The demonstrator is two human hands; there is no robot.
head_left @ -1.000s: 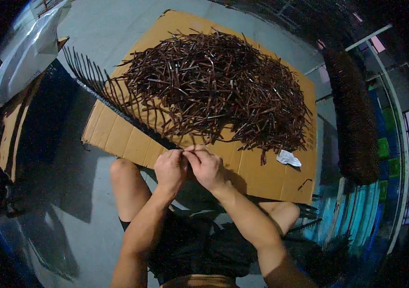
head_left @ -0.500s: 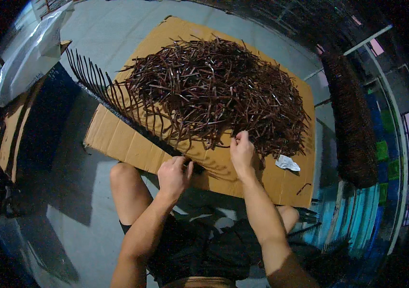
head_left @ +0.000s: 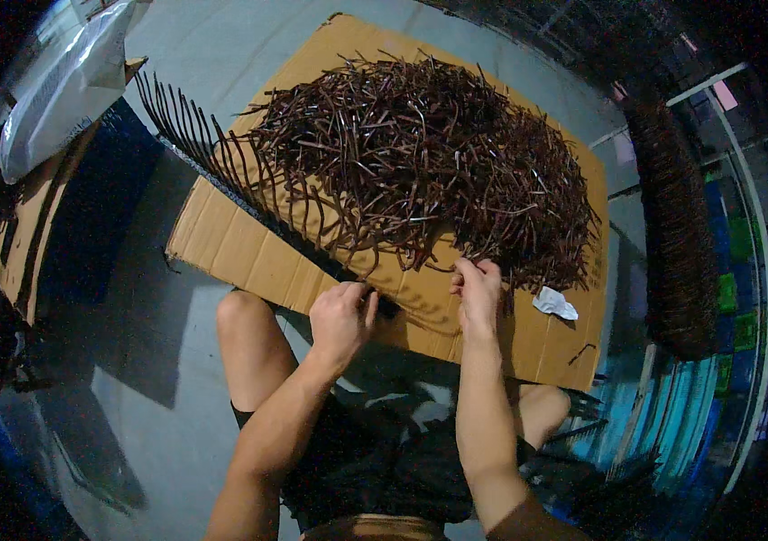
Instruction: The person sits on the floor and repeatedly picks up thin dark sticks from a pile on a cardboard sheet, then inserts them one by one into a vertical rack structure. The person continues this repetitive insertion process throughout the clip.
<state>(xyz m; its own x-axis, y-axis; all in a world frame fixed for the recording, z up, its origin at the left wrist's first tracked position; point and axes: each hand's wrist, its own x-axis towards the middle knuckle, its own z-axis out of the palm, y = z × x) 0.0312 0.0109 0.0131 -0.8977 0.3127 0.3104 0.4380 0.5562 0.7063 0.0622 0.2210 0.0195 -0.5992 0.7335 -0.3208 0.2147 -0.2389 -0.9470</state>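
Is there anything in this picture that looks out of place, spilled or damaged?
One thing stands out a little: a small crumpled white scrap lies on the cardboard sheet, just right of the right hand, unlike the dark brown strips piled there. The left hand holds a dark comb-like strip, which looks intact.

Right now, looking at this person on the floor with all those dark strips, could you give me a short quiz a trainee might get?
1. True or false: the pile of dark strips lies on a cardboard sheet.
2. Which hand reaches the pile's near edge? A) left hand B) right hand
3. What small pale thing lies on the cardboard to the right of the right hand?

Key:
1. True.
2. B; the left hand grips the end of the dark comb-like row of strips.
3. A crumpled white scrap.
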